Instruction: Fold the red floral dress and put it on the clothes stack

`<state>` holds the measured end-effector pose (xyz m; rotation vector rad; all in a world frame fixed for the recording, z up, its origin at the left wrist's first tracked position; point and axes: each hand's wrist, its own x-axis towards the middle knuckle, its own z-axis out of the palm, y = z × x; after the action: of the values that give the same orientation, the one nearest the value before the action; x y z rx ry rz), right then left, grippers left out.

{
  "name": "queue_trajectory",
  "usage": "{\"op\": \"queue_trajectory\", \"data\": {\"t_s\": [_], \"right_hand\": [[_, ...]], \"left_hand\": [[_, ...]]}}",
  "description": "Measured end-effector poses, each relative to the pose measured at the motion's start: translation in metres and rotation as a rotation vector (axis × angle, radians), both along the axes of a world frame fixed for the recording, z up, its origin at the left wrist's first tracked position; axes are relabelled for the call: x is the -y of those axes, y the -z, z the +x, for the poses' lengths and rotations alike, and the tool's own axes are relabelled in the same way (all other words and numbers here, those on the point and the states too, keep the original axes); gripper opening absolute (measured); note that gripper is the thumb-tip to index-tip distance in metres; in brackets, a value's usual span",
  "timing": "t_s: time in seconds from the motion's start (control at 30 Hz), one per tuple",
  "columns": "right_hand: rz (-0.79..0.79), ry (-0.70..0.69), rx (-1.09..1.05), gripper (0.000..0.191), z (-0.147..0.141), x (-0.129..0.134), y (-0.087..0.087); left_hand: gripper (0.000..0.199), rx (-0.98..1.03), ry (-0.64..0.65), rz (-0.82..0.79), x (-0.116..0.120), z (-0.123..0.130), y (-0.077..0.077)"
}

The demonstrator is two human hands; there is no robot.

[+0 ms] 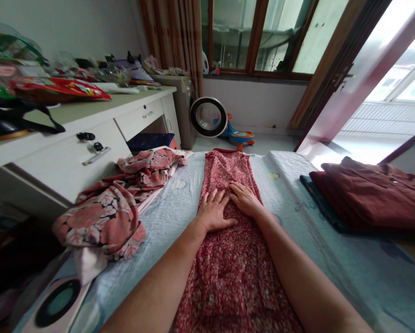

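Where our two hands come down, the red speckled garment (228, 263) lies directly under both, its long axis running from six o'clock, close to us, up to twelve, where the narrower end reaches the far edge of the pale blue sheet (182, 185). Our left hand (212, 212) rests on the left half of the cloth, palm down, fingers spread towards one o'clock and thumb stretched out to three; our right hand (244, 198) lies flat on the right half, fingers closer together and aimed at about ten or eleven. Neither pinches the fabric, as far as we can see. Both touch the garment, so neither has a gap to cross, though our right fingertips sit slightly nearer the twelve o'clock end. From our hands, a folded stack of dark red and dark teal cloth (384, 199) lies at three o'clock, and a rumpled floral cloth (99, 217) at nine, both well apart from the garment. At about ten, beyond the floral cloth, the counter (89, 110) carries a red packet (59, 88) with yellow and white print too small for us to read. Letter-like marks on the sheet, between garment and stack, are too faint to make out; we can read no brand anywhere.
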<state>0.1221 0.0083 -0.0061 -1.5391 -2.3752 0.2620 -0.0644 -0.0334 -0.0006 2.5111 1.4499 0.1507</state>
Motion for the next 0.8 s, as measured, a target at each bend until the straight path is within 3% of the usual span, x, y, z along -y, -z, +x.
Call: {"op": "queue_trajectory", "data": {"t_s": [0.4, 0.8], "right_hand": [[-0.08, 0.163, 0.062, 0.07, 0.019, -0.012, 0.009], [-0.069, 0.278, 0.046, 0.067, 0.043, -0.02, 0.009]], "left_hand": [[0.098, -0.005, -0.008, 0.004, -0.002, 0.0, 0.004], [0.096, 0.001, -0.016, -0.006, 0.001, 0.001, -0.002]]}}
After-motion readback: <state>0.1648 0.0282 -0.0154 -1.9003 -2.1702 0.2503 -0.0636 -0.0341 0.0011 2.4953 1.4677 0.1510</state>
